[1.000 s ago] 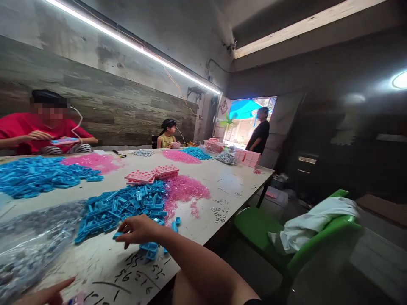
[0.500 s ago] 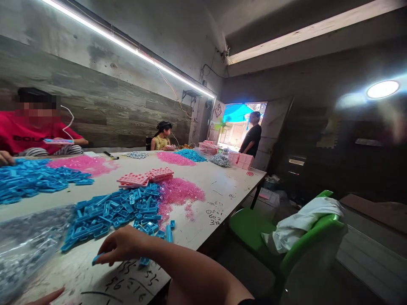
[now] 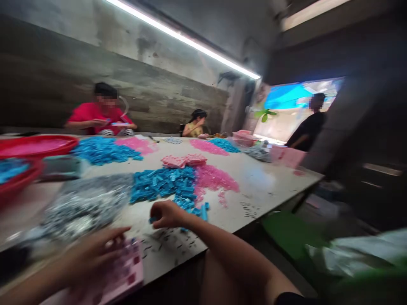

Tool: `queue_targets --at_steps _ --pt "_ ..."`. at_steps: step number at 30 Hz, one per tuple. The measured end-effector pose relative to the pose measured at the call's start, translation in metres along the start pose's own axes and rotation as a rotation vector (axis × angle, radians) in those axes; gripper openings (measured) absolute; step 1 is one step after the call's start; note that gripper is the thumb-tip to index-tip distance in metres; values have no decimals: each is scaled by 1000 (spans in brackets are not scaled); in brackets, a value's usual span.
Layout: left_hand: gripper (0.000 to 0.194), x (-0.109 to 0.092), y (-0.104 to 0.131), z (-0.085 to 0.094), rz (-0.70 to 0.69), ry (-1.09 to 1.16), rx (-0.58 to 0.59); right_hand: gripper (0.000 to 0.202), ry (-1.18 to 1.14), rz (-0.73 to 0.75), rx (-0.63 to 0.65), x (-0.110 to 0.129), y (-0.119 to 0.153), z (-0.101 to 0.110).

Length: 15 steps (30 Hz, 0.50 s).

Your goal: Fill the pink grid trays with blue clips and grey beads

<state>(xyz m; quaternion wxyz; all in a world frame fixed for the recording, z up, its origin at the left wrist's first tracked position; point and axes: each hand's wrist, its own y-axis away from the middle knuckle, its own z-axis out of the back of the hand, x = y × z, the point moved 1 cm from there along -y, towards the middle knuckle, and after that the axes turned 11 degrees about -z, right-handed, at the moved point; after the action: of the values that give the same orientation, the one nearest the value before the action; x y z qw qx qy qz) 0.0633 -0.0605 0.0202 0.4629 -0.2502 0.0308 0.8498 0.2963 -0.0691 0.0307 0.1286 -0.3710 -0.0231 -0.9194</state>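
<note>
In the head view, the right hand (image 3: 167, 214) is up over the counter (image 3: 254, 173), and its fingers are pinched tight on a small blue piece (image 3: 152, 220). The left hand (image 3: 97, 250) is low and near, over a flat pink tray (image 3: 136, 258) at the close edge. One of its fingers sticks out long and the others bend a little. It is too blurry there, so I cannot tell if they grip the tray.

Right behind the right hand is a big blue pile (image 3: 162, 184), with a few loose bits by the wrist. Pink bits (image 3: 218, 180) spread out next to it, and pink plates (image 3: 182, 161) lie at the back of the pile. A clear bag (image 3: 87, 207) full of gray bits sits left of the blue pile, beyond the left hand, and takes up a lot of room. Farther left are a red tub (image 3: 36, 173) with blue things inside and a gray box (image 3: 60, 166). Across the counter, a person in a red shirt (image 3: 103, 114) sits behind more blue and pink heaps. A green chair (image 3: 289, 233) with a white cloth (image 3: 352, 254) is on the right.

The blue pieces are shiny, hard and long like little bricks. The pink bits look see-through, like candy. The bag is thin, wrinkly plastic. The counter is flat and white, with black scribbles (image 3: 171, 243) under the right hand.
</note>
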Motion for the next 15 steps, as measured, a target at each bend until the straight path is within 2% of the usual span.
queue_targets --at_steps 1,2,5,7,13,15 --pt "47 -2 4 3 7 36 82 20 -43 -18 -13 1 0 -2" --pt "49 -4 7 6 17 50 115 20 -93 -32 -1 2 0 -5" --pt "51 -11 6 14 19 54 159 23 -292 -83 78 5 -1 -12" --pt "51 -15 4 16 15 60 172 22 -342 -100 109 10 1 -17" --pt "47 -22 5 17 -7 63 151 15 -137 -28 -54 20 5 -27" --pt "47 -21 6 17 -15 57 148 15 -121 -27 -63 21 5 -30"
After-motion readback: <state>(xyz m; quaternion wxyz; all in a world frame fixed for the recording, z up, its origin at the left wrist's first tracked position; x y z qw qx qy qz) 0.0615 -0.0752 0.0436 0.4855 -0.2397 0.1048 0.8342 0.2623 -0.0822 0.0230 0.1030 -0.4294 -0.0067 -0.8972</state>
